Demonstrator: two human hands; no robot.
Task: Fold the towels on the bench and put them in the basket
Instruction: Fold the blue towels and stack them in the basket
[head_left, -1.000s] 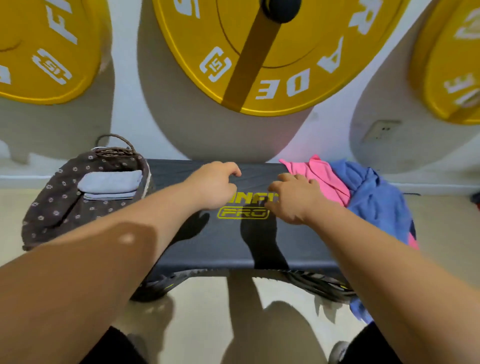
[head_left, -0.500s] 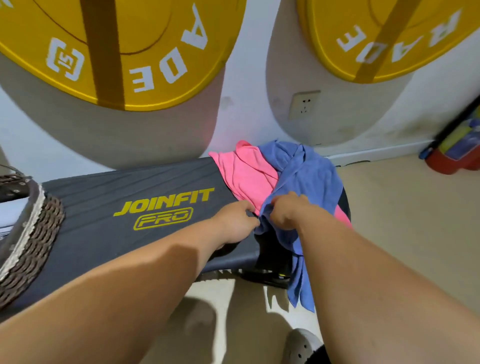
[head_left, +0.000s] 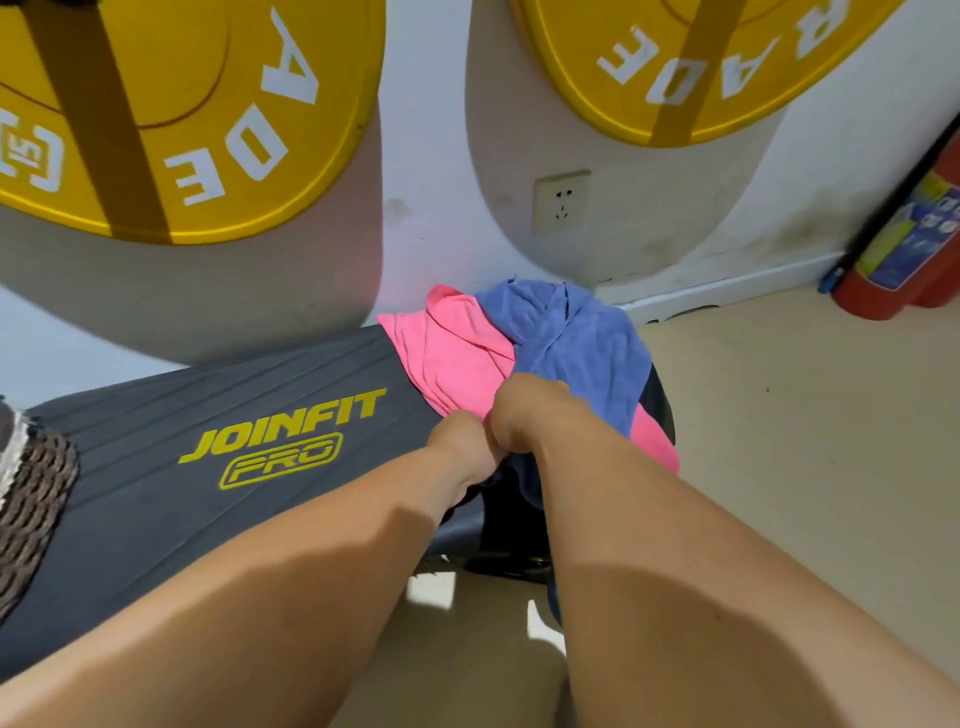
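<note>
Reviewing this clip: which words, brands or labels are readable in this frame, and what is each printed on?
"JOINFIT" above "PRO": yellow print on the bench.
"ADE": white letters on the left yellow plate; the rest is cut off by the frame.
Right yellow plate: white letters, partly crossed by a strap, do not read as a whole word.
Fire extinguisher label: too blurred to read.

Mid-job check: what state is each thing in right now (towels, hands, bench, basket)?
blue towel: unfolded, crumpled, partly over the pink towel, one end hanging off the bench
pink towel: unfolded, crumpled
bench: both towels heaped at its right end
basket: only its rim shows, contents out of view
left hand: curled, seems to grip the blue towel
right hand: curled, seems to grip the blue towel
</note>
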